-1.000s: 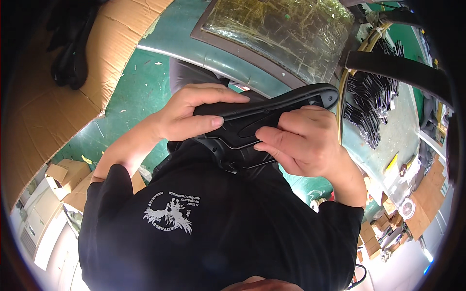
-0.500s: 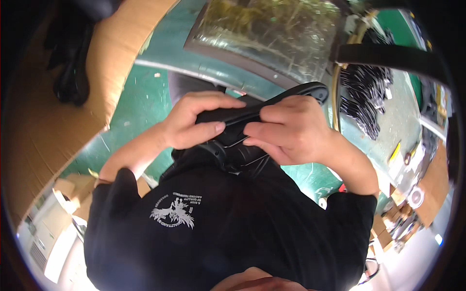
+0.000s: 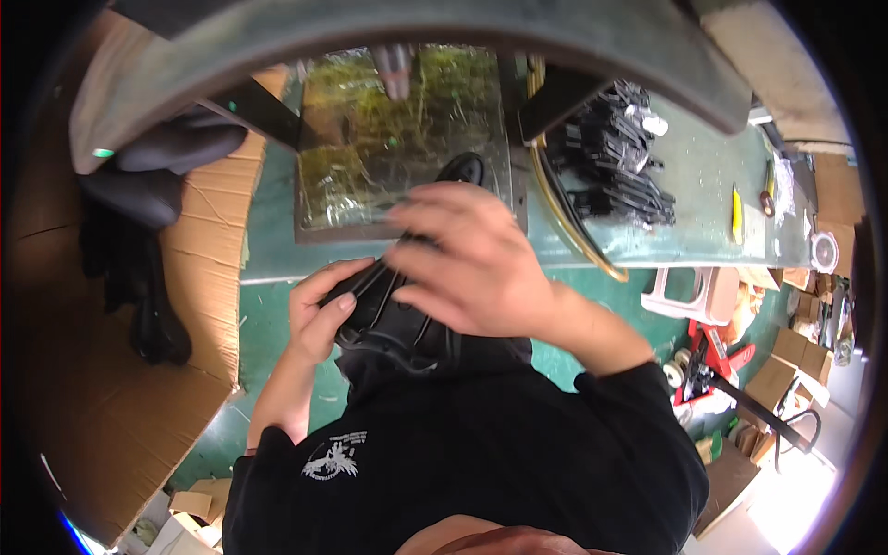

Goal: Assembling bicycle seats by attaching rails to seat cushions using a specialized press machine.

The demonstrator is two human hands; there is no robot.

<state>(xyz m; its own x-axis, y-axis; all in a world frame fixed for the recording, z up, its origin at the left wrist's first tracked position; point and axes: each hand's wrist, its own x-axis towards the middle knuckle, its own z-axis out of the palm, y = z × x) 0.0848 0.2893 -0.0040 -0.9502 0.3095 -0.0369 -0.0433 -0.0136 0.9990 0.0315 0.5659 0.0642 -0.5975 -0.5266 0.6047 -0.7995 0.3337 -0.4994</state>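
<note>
A black bicycle saddle (image 3: 379,324) lies underside up near my waist, its narrow nose (image 3: 462,169) pointing away from me. Thin rails run along its underside. My left hand (image 3: 324,310) is closed around the saddle's left edge, thumb on top. Over the middle of the saddle is my right hand (image 3: 472,264), its fingers stretched, apart and blurred by motion. Nothing shows in its grasp, and whether it touches the saddle I cannot tell.
A cardboard box (image 3: 208,305) at left holds dark saddles (image 3: 153,185). Ahead is a film-covered plate (image 3: 342,185) on the table, below a curved grey frame (image 3: 444,32). Black rods (image 3: 620,166) are heaped right of it, beyond a brass-coloured tube (image 3: 564,227). A pink stool (image 3: 712,301) stands rightward.
My view has shifted, bringing the overhead frame into sight. My right hand has gone from a closed grip on the saddle to spread fingers over it. The left hand keeps its hold.
</note>
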